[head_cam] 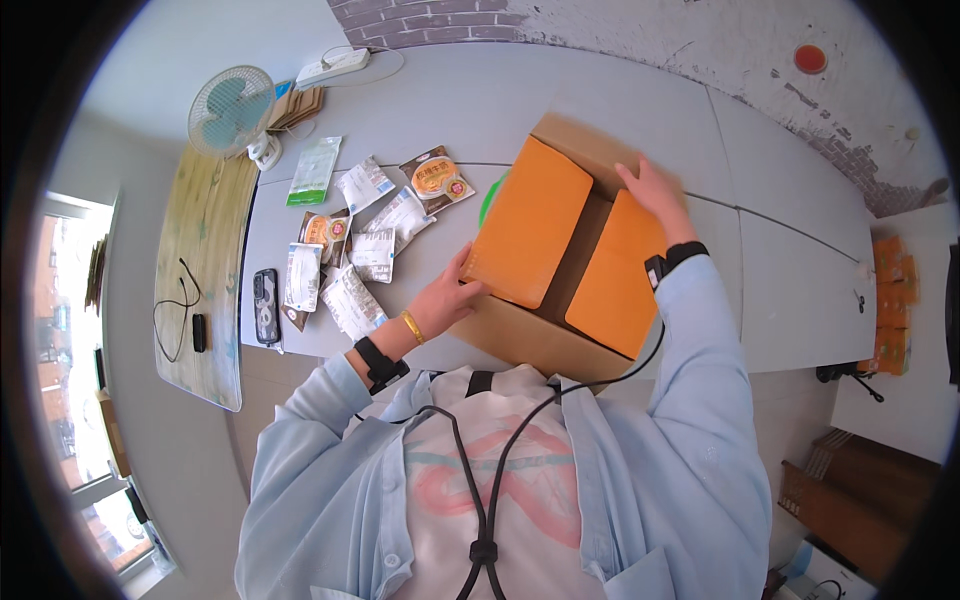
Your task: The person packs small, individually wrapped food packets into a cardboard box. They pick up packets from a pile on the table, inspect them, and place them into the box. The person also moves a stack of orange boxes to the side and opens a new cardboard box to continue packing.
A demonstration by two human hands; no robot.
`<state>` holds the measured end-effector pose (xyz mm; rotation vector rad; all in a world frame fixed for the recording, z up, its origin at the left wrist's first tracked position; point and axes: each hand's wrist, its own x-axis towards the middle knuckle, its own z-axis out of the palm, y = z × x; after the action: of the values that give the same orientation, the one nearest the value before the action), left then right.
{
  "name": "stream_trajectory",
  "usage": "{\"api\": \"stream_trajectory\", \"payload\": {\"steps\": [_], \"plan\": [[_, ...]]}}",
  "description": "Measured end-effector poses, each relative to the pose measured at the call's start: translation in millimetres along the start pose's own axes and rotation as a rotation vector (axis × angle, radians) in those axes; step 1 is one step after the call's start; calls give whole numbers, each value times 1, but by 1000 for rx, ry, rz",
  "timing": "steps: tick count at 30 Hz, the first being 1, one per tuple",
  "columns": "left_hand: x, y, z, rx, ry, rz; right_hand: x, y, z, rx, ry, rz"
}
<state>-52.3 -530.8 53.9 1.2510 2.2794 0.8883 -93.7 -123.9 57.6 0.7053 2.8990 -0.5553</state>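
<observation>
In front of me is a cardboard box [536,337], tilted to one side in my view. Its two orange flaps [529,225] are folded inward with a gap between them, and the inside is dark. My left hand [446,300] grips the left near corner, thumb on the orange flap. At the far right edge, my right hand [651,187] holds the box with its fingers over the rim. Left of the box lie several small packets, among them a white packet [354,300] and a brown packet with a round food picture [437,180]. A green rim [491,199] shows partly behind the box.
A phone [266,306] and a green-and-white pouch [314,171] lie at the left. Behind them stand a small fan [234,112] and a power strip [333,66]. Black scissors [859,301] are on the right of the grey table [802,300]. A black cable [517,427] hangs across my front.
</observation>
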Motion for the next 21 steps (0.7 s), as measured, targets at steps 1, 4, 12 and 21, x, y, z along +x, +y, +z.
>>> {"api": "stream_trajectory", "payload": {"steps": [1, 4, 12, 21], "plan": [[-1, 0, 0, -5, -4, -14, 3, -2, 2, 78, -99, 43], [-2, 3, 2, 18, 19, -5, 1, -9, -7, 222, -294, 76], [19, 30, -13, 334, -23, 258, -78, -33, 8, -89, 247, -399], [95, 62, 28, 586, -227, 502, -154, -50, 29, -200, 171, -454]]}}
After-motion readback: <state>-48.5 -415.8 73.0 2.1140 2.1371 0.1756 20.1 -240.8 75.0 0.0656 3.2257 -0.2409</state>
